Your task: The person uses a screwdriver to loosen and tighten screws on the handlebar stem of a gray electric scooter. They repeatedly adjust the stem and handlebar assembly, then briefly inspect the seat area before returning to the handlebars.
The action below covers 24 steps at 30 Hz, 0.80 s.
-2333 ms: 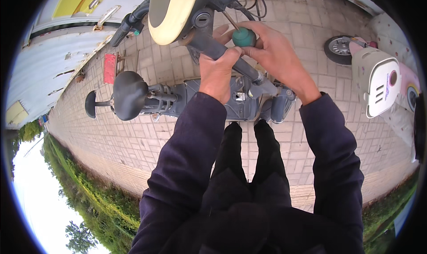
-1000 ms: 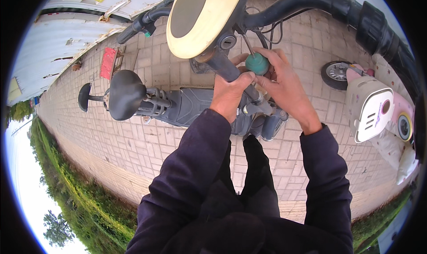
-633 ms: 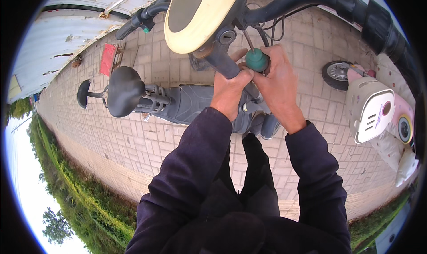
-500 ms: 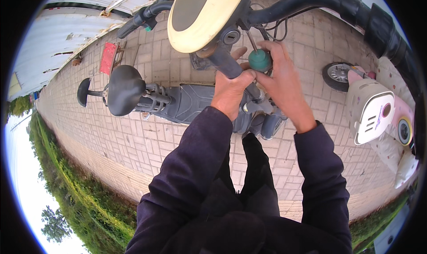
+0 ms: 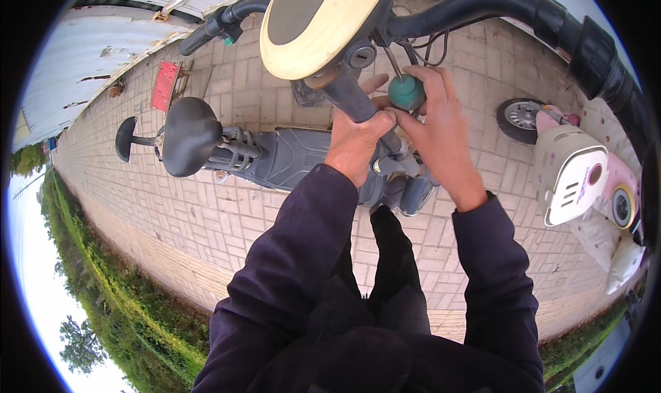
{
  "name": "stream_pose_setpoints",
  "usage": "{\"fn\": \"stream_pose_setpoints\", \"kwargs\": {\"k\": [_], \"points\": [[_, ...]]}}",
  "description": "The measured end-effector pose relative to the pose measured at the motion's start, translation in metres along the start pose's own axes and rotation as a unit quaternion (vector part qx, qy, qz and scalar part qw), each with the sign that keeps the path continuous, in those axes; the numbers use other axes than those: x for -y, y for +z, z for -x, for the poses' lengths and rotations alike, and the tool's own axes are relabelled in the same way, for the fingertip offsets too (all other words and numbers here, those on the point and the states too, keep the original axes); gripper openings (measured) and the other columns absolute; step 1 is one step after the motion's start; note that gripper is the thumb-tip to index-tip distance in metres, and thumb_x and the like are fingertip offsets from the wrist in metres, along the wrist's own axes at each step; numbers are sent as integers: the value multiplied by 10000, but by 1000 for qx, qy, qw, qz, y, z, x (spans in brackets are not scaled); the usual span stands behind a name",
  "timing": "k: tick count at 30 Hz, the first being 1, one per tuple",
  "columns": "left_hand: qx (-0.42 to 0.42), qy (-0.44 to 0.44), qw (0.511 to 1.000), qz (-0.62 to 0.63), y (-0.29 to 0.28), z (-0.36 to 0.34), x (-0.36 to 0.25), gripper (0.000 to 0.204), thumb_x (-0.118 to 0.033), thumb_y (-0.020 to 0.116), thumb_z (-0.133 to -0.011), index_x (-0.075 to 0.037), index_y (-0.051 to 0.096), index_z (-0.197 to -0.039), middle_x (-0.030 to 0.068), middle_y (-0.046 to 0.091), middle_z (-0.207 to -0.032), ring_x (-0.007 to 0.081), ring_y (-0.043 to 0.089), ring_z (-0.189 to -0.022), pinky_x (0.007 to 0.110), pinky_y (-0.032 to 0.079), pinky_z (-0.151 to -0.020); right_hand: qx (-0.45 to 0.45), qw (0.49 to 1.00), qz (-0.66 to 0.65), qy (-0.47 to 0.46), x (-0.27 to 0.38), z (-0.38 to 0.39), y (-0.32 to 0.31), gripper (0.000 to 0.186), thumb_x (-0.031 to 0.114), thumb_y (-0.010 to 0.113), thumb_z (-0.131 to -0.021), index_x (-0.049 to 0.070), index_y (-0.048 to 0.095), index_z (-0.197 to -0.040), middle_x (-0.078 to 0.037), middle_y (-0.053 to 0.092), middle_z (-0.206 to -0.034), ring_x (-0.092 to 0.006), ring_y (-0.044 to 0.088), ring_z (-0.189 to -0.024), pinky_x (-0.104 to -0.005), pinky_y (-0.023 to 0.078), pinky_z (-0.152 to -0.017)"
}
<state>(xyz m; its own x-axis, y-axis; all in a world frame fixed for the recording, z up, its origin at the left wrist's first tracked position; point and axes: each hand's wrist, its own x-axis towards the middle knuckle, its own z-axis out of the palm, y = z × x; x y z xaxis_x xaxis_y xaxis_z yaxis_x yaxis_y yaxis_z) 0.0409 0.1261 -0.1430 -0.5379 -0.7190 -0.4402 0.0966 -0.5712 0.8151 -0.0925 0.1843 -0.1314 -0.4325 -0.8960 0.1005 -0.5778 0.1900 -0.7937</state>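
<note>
A screwdriver with a round green handle [image 5: 406, 93] points its metal shaft up at the underside of an electric scooter's handlebar [image 5: 475, 7]. My right hand [image 5: 444, 135] is closed on the handle, thumb and fingers around it. My left hand [image 5: 352, 145] is wrapped round the dark steering column [image 5: 348, 98], its fingertips showing on the far side near the screwdriver. Just above sits the key lock [image 5: 361, 54], below the cream-coloured head cover [image 5: 365, 11]. The screwdriver's tip is hidden under the bar, among black cables [image 5: 430, 49].
The scooter's footboard [image 5: 303, 155] and black saddle [image 5: 191, 135] stretch to the left over brick paving [image 5: 186, 221]. A red-topped stool [image 5: 164, 85] stands by the white wall. At right is a child's pink and white ride-on [image 5: 575, 162] with a wheel [image 5: 520, 120].
The view has shifted slightly. Both hands keep their grips; the screwdriver handle appears a little turned, its shaft still under the bar.
</note>
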Motion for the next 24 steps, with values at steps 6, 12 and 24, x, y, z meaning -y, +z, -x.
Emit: {"fn": "stream_pose_setpoints", "kwargs": {"k": [6, 12, 24], "points": [[-6, -9, 1000, 12, 2, -1, -1, 704, -58, 619, -805, 35, 434, -1477, 116, 638, -1204, 178, 571, -1127, 350, 414, -1035, 33, 999, -15, -6, -6, -8, -7, 434, 197, 819, -794, 83, 619, -1162, -89, 618, -1121, -311, 662, -857, -386, 523, -686], [8, -4, 1000, -5, -3, 0, 0, 717, -34, 602, -801, 25, 420, -1492, 98, 638, -1165, 174, 576, -1113, 340, 409, -1040, -63, 995, 78, 27, -1, 2, 19, 461, 223, 829, -771, 92, 603, -1150, -109, 622, -1129, -366, 682, -880, -439, 539, -688], [27, -4, 1000, 2, -3, -1, -2, 723, -35, 619, -802, 22, 424, -1496, 89, 645, -1147, 155, 579, -1078, 341, 411, -1029, 8, 996, 82, -34, -7, -4, 5, 448, 208, 818, -781, 84, 604, -1155, -135, 640, -1069, -374, 652, -955, -443, 518, -749]]}}
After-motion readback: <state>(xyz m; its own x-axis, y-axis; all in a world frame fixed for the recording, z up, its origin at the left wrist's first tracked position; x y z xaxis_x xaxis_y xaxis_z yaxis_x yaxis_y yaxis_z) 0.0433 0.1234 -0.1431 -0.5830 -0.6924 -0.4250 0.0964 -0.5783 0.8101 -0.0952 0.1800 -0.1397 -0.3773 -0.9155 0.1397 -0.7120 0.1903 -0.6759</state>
